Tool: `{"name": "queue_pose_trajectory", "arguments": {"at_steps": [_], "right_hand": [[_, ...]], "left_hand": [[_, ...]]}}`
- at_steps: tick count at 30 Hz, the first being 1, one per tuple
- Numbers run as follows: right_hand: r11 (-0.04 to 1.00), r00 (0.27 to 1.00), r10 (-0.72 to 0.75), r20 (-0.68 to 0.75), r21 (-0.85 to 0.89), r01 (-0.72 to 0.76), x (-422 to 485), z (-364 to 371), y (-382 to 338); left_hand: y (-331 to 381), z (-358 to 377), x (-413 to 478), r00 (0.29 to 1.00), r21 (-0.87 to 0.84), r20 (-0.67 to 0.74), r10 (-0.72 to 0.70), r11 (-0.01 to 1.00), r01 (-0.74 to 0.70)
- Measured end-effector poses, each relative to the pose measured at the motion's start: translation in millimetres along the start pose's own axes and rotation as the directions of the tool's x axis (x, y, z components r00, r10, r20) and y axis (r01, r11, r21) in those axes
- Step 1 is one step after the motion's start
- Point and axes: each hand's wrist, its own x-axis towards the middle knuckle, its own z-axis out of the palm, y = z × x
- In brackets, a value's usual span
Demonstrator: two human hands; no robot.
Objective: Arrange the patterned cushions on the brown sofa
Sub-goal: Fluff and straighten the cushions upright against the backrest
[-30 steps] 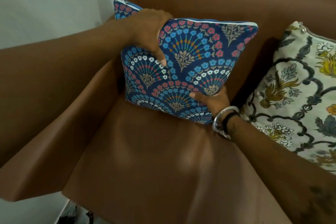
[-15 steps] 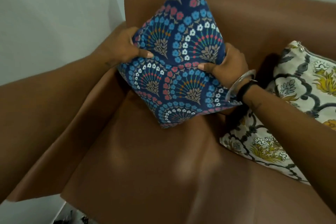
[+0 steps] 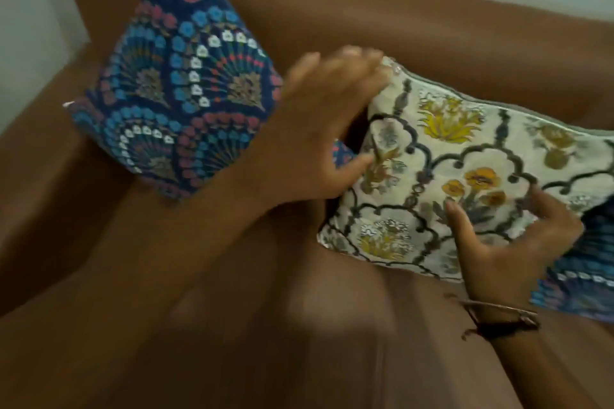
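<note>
A blue fan-patterned cushion (image 3: 179, 83) stands on one corner in the left corner of the brown sofa (image 3: 415, 33), leaning on the backrest, with no hand on it. A cream floral cushion (image 3: 465, 176) lies tilted to its right. My left hand (image 3: 319, 123) is spread at that cushion's upper left corner, fingers touching the edge. Over its lower right part, the fingers of my right hand (image 3: 505, 242) are apart and resting on the fabric. Neither hand clearly grips. The frame is blurred by motion.
A second blue patterned cushion (image 3: 584, 269) shows partly under the cream one at the right edge. The sofa armrest (image 3: 43, 176) runs along the left. A pale wall (image 3: 30, 10) stands behind. Bare seat (image 3: 299, 325) fills the foreground.
Both hands let go of the blue cushion, which now stands on its corner. They moved right onto the cream floral cushion, and the view swung right.
</note>
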Motion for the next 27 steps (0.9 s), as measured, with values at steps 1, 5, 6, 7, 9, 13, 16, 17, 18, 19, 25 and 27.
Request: {"name": "queue_pose_trajectory", "arguments": {"at_steps": [1, 5, 6, 7, 9, 13, 16, 17, 18, 19, 25, 27], "right_hand": [[0.988, 0.988, 0.152, 0.034, -0.03, -0.151, -4, -6, 29], [0.83, 0.84, 0.468, 0.274, 0.19, -0.524, -1, 0, 98], [0.786, 0.811, 0.482, 0.331, 0.246, -0.567, 2, 3, 107], [0.749, 0.791, 0.483, 0.375, 0.292, -0.595, 6, 6, 115], [0.693, 0.778, 0.486, 0.398, 0.366, -0.621, 17, 8, 125], [0.757, 0.845, 0.434, 0.313, 0.382, -0.531, 44, -17, 127], [0.896, 0.944, 0.26, 0.201, 0.313, -0.313, 84, -48, 126], [0.938, 0.966, 0.176, 0.189, 0.265, -0.223, 100, -56, 126], [0.966, 0.976, 0.102, 0.195, 0.216, -0.144, 114, -60, 124], [0.978, 0.975, 0.054, 0.214, 0.186, -0.095, 123, -59, 121], [0.97, 0.944, -0.128, 0.303, 0.235, 0.056, 116, -25, 102], [0.967, 0.948, -0.123, 0.294, 0.251, 0.048, 117, -18, 107]], "left_hand": [[17, 16, 26, 0.984, 0.032, 0.172, 0.043, 0.998, -0.049], [53, 79, 101, 0.812, 0.15, 0.584, -0.012, 0.984, -0.094], [58, 90, 112, 0.771, 0.194, 0.635, -0.041, 0.975, -0.108], [62, 98, 121, 0.737, 0.228, 0.672, -0.079, 0.968, -0.105], [69, 109, 132, 0.725, 0.22, 0.676, -0.132, 0.975, -0.028], [79, 112, 130, 0.82, 0.06, 0.55, -0.161, 0.986, 0.154], [78, 104, 115, 0.832, -0.13, 0.469, -0.295, 0.909, 0.396], [77, 99, 107, 0.826, -0.213, 0.454, -0.334, 0.859, 0.465], [76, 95, 100, 0.825, -0.275, 0.438, -0.356, 0.821, 0.5], [73, 92, 92, 0.83, -0.308, 0.421, -0.366, 0.803, 0.511], [54, 99, 51, 0.799, -0.213, 0.316, -0.512, 0.782, 0.586], [50, 104, 46, 0.803, -0.159, 0.288, -0.522, 0.801, 0.577]]}}
